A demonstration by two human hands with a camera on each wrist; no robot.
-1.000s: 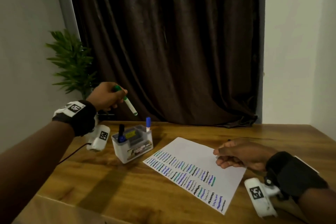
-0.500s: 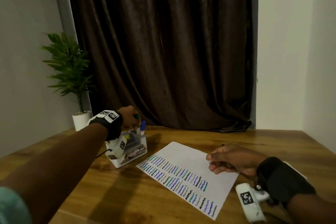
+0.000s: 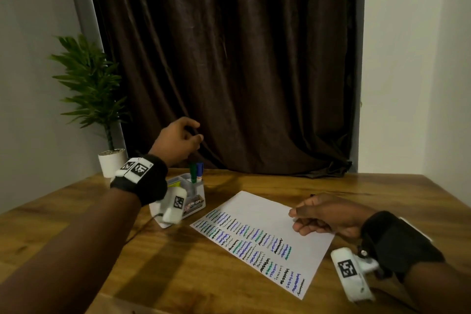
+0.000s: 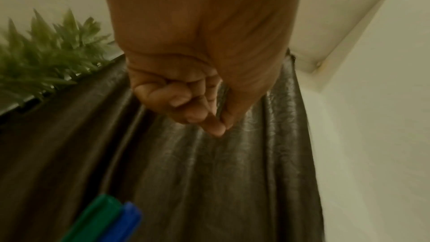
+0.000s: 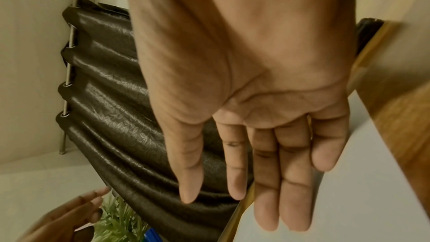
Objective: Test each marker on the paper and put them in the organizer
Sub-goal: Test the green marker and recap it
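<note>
Gone from the left hand since a second ago: the green marker, now standing upright in the organizer at centre left of the head view, touching a blue marker. Left hand raised just above the two caps, fingers curled inward, gripping nothing in the left wrist view. Right hand at lower right, resting on the right edge of the paper, fingers straight in the right wrist view, holding nothing. Rows of black, blue and green squiggles across the sheet's lower half. Markers judged light, rigid and smooth-barrelled, best pinched at mid-barrel or just under the cap; paper thin and liable to slide unless pinned flat. Organizer judged light plastic, easily nudged across the wooden table. No loose marker visible on the table. Potted plant at upper left beside a dark curtain filling the centre; neither in the way of the hands.
</note>
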